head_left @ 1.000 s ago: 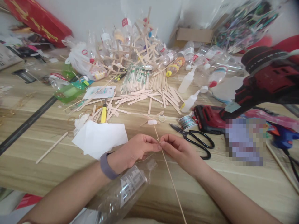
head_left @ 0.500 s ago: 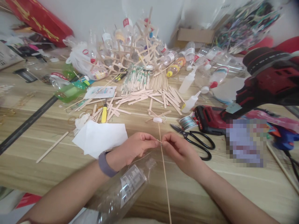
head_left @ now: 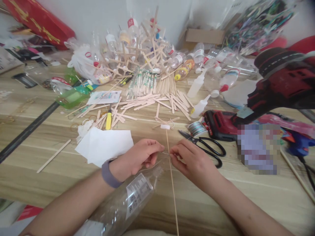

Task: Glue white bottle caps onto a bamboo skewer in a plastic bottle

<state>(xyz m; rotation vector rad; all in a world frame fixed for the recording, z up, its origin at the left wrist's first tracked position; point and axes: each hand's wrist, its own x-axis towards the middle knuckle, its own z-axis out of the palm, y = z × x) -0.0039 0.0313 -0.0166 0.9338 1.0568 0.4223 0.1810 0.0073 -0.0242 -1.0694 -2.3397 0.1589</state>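
A long thin wooden stick (head_left: 172,183) runs from a white bottle cap (head_left: 165,126) down toward me. Flat craft sticks (head_left: 169,121) form a cross just beyond the cap. My left hand (head_left: 145,154) is closed in a pinch left of the stick, with a thin pale string (head_left: 166,153) at its fingertips. Across the stick, my right hand (head_left: 189,160) pinches the same string, its fingertips close to the wood. A clear plastic bottle (head_left: 133,203) with a label lies under my left wrist, its neck toward the stick. More string trails below my left fingers.
Black-handled scissors (head_left: 204,146) and a string spool (head_left: 197,128) lie to the right, beside a red power tool (head_left: 275,82). White paper (head_left: 105,146) is at left. A yellow-handled screwdriver (head_left: 108,120), glue bottles (head_left: 199,108), loose craft sticks (head_left: 142,102) and plastic bottles (head_left: 177,61) crowd the back.
My hands have drawn slightly apart, and my left fingers have moved away from the stick. The string between them now shows as a short curve. The stick has barely shifted.
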